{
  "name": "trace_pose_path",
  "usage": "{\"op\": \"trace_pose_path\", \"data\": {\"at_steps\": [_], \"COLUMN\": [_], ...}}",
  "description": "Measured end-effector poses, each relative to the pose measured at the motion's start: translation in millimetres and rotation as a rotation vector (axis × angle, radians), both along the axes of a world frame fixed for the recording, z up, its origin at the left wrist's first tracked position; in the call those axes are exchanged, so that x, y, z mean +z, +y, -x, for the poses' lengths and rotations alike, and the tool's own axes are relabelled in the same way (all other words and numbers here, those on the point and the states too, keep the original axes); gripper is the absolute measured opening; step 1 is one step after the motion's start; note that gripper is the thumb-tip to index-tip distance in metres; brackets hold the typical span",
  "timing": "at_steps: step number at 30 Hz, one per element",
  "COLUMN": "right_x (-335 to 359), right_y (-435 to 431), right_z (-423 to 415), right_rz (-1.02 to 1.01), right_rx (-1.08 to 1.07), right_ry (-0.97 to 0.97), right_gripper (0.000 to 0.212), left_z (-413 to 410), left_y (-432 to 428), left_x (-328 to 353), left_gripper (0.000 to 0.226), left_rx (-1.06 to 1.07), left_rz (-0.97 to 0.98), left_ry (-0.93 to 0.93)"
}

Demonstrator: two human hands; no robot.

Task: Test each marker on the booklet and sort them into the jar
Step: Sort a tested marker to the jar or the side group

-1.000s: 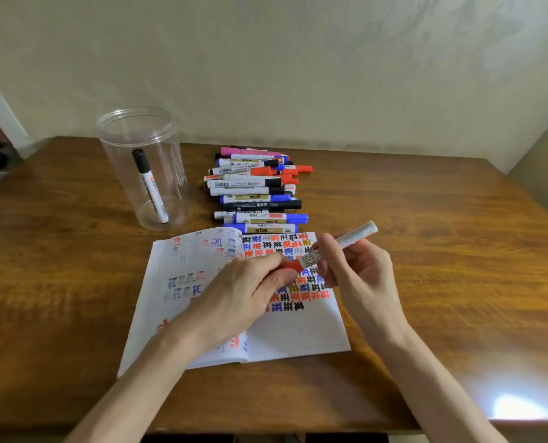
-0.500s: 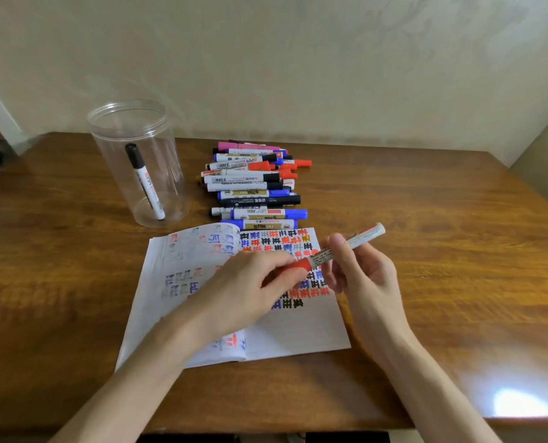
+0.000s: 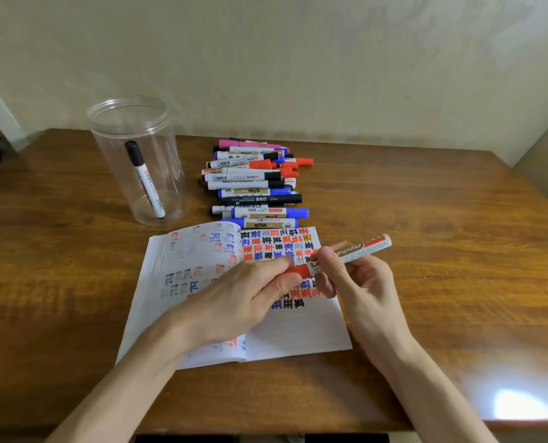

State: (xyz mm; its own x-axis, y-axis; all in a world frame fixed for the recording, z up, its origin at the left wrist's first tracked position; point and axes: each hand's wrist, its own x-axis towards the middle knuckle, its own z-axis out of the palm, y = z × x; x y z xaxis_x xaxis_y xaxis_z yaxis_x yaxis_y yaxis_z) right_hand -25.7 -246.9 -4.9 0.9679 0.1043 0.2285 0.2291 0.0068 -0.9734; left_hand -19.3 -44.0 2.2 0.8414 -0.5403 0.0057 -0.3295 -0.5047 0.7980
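The right hand (image 3: pixel 359 279) is curled round the white barrel of a marker (image 3: pixel 355 251), thumb on top and fingers wrapped beneath. The left hand (image 3: pixel 250 292) pinches the marker's red cap (image 3: pixel 299 270) between thumb and bent fingers. The marker slants up to the right, held in the air over the right page of the open booklet (image 3: pixel 298 334). That page carries rows of red, blue and black test marks, and its lower part is blank. The left page curves up at the fold and shows fainter marks. Just behind the booklet lies a pile of markers (image 3: pixel 253 183) with blue, black, red and pink caps, stacked in a row running toward the wall. To the left of the pile stands a clear plastic jar (image 3: pixel 138 123), upright and without a lid. One black-capped marker (image 3: pixel 144 179) leans inside it. Everything rests on a glossy brown wooden table (image 3: pixel 442 251) with a strong grain; a bright patch of glare (image 3: pixel 522 407) sits near its front right edge. The table is pushed against a plain, pale, slightly mottled wall (image 3: pixel 298 59), and a second wall meets it at the right corner.
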Motion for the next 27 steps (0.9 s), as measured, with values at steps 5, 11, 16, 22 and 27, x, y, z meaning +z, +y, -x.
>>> {"op": "trace_pose_path", "data": {"at_steps": [5,11,16,22,27], "right_x": [0,1,-2,-3,-4], "right_y": [0,1,1,-2,-2], "right_z": [0,-1,-5,-4,-6], "right_rz": [0.009,0.003,0.004,-0.004,-0.004], "right_rx": [0.01,-0.056,-0.135,-0.088,-0.099], "right_ry": [-0.054,-0.035,0.069,0.009,-0.066], "right_gripper": [0.021,0.025,0.039,0.029,0.021], "left_z": [-5,-10,5,-2,-8], "left_y": [7,2,-21,-16,-8], "left_x": [9,9,-6,-10,-4], "left_gripper": [0.048,0.036,0.024,0.035,0.035], "left_rx": [-0.042,-0.013,0.085,0.103,0.064], "left_rz": [0.026,0.019,0.01,0.023,0.117], "left_ry": [0.075,0.109,-0.222,-0.194,0.012]}}
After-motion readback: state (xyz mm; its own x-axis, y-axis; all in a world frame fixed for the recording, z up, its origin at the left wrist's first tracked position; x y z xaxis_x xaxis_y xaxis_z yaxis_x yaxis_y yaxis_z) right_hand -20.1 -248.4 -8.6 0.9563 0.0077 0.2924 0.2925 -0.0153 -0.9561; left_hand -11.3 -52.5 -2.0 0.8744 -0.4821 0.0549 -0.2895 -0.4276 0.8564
